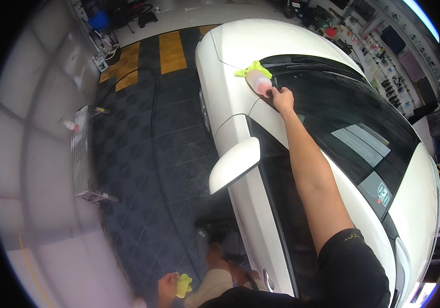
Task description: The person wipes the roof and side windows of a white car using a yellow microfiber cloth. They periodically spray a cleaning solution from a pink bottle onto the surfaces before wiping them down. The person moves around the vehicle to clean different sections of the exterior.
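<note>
My right hand (283, 101) reaches out over the base of the windshield (320, 104) of a white car. Its fingers are closed around the dark neck end of a translucent plastic bottle (259, 82) with pink liquid in it. The bottle is tilted, its base pointing away from me. Just beyond that base, a crumpled yellow-green cloth (253, 68) rests on the rear corner of the hood (258, 40). Low in the view, my left hand (169, 285) grips another yellow-green cloth (184, 285) beside my leg.
The white side mirror (237, 164) juts out below my right arm. A dark hose (154, 127) runs along the tiled floor (131, 146). By the left wall stands an aluminium work platform (82, 154), with another bottle (69, 124) at it. Shelves with bottles (377, 57) line the far right.
</note>
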`<state>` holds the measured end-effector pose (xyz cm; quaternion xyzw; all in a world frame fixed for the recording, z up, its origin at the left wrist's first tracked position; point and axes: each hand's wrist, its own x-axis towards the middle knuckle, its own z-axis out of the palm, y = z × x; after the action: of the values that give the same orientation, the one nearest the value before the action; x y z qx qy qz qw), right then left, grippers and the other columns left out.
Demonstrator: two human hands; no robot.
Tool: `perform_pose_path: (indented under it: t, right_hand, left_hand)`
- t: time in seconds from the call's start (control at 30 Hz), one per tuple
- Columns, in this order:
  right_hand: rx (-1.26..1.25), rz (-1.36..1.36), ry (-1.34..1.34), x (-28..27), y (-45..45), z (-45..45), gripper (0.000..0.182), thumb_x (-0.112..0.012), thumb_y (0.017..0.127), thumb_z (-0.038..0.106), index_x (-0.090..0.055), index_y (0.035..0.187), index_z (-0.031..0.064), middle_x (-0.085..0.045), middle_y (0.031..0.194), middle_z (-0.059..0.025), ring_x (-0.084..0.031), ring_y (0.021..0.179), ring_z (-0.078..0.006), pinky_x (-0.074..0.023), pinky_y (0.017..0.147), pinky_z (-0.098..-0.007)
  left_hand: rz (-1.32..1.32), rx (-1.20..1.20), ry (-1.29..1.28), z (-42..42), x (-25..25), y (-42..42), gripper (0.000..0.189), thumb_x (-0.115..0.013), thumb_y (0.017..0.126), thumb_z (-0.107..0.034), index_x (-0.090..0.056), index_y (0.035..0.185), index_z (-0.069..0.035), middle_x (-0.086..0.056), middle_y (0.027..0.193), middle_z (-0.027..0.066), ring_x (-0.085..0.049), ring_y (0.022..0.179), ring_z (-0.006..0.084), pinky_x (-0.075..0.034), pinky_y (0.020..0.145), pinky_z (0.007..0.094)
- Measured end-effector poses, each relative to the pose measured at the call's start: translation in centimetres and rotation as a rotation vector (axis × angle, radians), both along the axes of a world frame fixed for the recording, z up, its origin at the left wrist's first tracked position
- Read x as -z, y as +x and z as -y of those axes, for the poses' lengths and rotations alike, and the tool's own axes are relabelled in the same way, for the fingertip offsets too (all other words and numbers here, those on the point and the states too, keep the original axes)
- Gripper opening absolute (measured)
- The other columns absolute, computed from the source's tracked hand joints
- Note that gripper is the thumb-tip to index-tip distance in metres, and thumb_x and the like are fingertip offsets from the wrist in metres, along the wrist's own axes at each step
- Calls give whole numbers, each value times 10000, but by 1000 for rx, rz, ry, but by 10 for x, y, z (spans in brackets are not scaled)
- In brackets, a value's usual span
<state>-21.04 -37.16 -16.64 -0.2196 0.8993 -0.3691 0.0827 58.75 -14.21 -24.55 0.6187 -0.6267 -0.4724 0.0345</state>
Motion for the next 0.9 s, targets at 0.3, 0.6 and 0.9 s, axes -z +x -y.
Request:
perform_pose_path:
  t: [0.3, 0.6, 0.9]
  right_hand:
    - [-186, 60, -717, -247, 73, -102, 272, -686, 1052, 242, -622, 1027, -21, -743, 807, -99, -729, 796, -177, -564, 729, -333]
    - [-576, 49, -941, -352, 308, -372, 828, -809, 894, 118, -381, 1584, -42, -696, 1097, -184, -704, 945, -213, -563, 858, -338]
    - [-55, 123, -788, -341, 453, -547, 527, -731, 911, -48, -422, 1333, 12, -719, 980, -105, -693, 888, -133, -531, 791, -288]
  left_hand:
    - [-373, 99, -9, 64, -93, -117, 278, -598, 1074, -182, -769, 1089, 36, -781, 888, 121, -731, 818, 162, -568, 767, 316]
    - [-1172, 766, 64, 96, -302, -281, 341, -525, 1126, -227, -629, 1367, -9, -766, 1130, 99, -728, 981, 183, -552, 937, 323]
    - [-1202, 1849, -435, -84, -434, -393, 161, -692, 995, -216, -632, 1068, -86, -644, 923, 90, -676, 714, 346, -515, 597, 438]
